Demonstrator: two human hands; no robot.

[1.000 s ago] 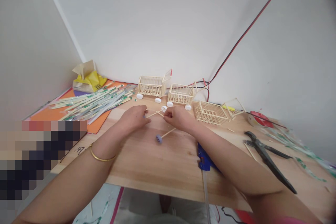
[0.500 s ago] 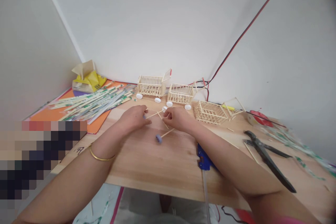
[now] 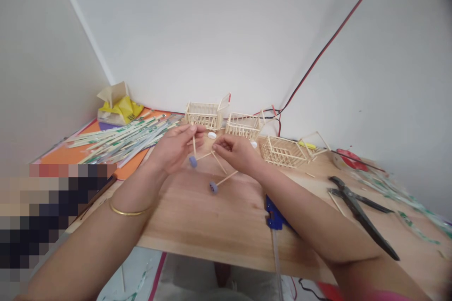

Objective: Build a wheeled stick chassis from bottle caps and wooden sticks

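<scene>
My left hand [image 3: 176,146] is closed, thumb against finger, on a thin wooden stick [image 3: 194,141] that points down toward a blue-grey wheel [image 3: 192,162]. Opposite it, my right hand [image 3: 235,151] has its fingertips pinched together; whatever they hold, if anything, is too small to make out. Below the hands, a loose stick [image 3: 219,163] lies on the wooden table [image 3: 197,225]. Nearer to me is a second blue-grey wheel [image 3: 213,187] on a stick axle [image 3: 226,178]. Behind the hands stand two small stick-built carts, one at left [image 3: 204,114] and one at middle [image 3: 244,123], with white wheels partly hidden.
A third stick cart [image 3: 284,151] sits to the right. Wrapped sticks [image 3: 130,134] and a yellow tissue pack [image 3: 122,109] are at left. Black-handled cutters [image 3: 356,211], a tape roll [image 3: 349,160], torn wrappers [image 3: 395,193] and a blue tool [image 3: 274,214] lie at right.
My left hand has lifted and turned, showing the upright stick and the wheel beneath it. My right hand has shifted slightly up and left. The nearer wheel has stayed in place.
</scene>
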